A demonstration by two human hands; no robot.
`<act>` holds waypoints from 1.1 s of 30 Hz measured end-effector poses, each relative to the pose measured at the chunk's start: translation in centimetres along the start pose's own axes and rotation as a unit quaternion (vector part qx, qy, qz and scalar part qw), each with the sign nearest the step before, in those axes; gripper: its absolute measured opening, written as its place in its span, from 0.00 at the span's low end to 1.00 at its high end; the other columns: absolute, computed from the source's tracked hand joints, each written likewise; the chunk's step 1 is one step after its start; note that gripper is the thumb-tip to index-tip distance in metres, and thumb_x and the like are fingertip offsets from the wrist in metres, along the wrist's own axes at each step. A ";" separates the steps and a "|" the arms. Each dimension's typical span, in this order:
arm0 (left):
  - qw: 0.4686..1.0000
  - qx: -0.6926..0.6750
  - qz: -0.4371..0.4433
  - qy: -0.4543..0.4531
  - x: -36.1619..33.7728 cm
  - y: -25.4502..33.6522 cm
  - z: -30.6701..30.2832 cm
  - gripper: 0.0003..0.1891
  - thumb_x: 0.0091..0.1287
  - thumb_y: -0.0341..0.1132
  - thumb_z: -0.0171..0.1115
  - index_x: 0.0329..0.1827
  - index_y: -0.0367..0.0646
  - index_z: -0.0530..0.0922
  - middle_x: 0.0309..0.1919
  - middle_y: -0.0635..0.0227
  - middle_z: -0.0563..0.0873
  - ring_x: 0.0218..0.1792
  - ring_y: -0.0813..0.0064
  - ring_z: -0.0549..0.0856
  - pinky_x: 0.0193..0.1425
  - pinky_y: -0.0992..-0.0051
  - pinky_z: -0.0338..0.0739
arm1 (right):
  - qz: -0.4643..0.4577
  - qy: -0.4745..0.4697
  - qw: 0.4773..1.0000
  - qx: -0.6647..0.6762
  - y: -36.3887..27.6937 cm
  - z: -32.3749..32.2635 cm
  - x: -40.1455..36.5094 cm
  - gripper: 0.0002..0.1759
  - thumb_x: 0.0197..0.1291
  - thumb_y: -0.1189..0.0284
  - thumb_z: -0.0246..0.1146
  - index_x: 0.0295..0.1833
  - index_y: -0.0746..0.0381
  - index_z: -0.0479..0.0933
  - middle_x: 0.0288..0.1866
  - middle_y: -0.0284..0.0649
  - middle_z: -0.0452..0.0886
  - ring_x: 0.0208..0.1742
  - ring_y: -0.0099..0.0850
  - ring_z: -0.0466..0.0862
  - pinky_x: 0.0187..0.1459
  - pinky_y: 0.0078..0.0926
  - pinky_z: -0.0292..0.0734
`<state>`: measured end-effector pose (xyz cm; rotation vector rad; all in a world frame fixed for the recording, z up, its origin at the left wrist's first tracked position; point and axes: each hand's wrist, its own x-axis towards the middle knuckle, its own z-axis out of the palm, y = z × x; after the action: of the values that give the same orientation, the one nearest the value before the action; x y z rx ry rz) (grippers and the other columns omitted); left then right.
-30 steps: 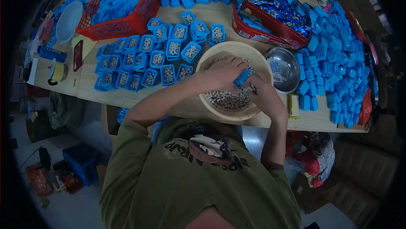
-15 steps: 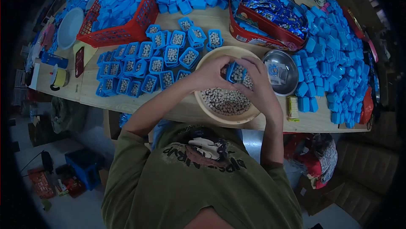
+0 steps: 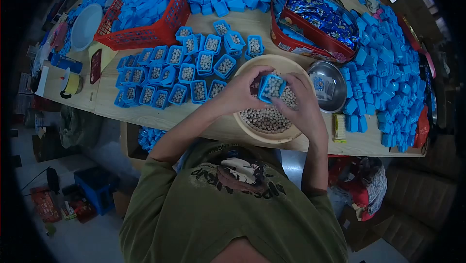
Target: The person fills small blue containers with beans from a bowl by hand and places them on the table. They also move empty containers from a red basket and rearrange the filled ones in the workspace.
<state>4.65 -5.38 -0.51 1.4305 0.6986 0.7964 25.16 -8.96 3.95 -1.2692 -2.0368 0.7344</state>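
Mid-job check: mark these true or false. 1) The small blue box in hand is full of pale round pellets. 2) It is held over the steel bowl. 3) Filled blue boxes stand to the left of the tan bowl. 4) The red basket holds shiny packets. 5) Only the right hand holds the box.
1) True: the small blue box is full of pale round pellets.
2) False: it is held over the tan bowl; the steel bowl sits to the right of that.
3) True: the filled blue boxes stand in rows on the table.
4) False: the red basket holds blue boxes; the shiny packets lie in the red tin.
5) False: the left hand and the right hand both hold it.
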 end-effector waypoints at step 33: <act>0.981 0.179 0.007 0.078 -1.7 1.1 -1.4 0.45 0.50 0.23 0.75 0.73 0.44 0.60 0.61 0.63 0.74 0.58 0.71 0.78 0.59 0.71 0.78 | 0.031 0.008 0.996 -0.089 0.4 -0.7 -0.5 0.36 0.47 0.74 0.72 0.63 0.67 0.68 0.57 0.51 0.69 0.59 0.49 0.73 0.57 0.39 0.72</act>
<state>2.45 -5.97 0.50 1.7086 0.9916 0.8282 26.08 -9.16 4.04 -1.4391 -2.0950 0.5779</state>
